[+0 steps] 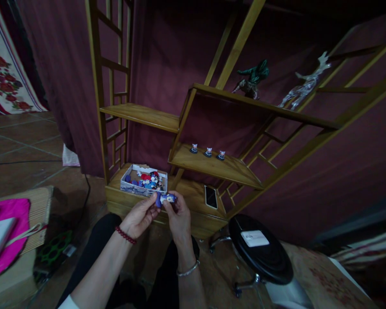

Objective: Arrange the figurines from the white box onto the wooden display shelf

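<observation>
A small purple-and-white figurine (166,198) lies sideways between my two hands, in front of the shelf unit. My left hand (143,215), with a red bead bracelet at the wrist, pinches its purple end. The other end is gripped by my right hand (179,214), which has a silver bangle at the wrist. Just beyond my hands, an open cardboard box (143,192) with several small colourful figurines (150,179) stands on the low wooden shelf. Three small matching figurines (208,152) stand in a row on the middle shelf.
A white-edged phone (211,197) lies on the lower shelf. Two larger statues, one dark green (254,78) and one clear (304,86), stand higher up. A round black stool (260,249) is at my right. A pink cloth (17,223) lies on a table at left.
</observation>
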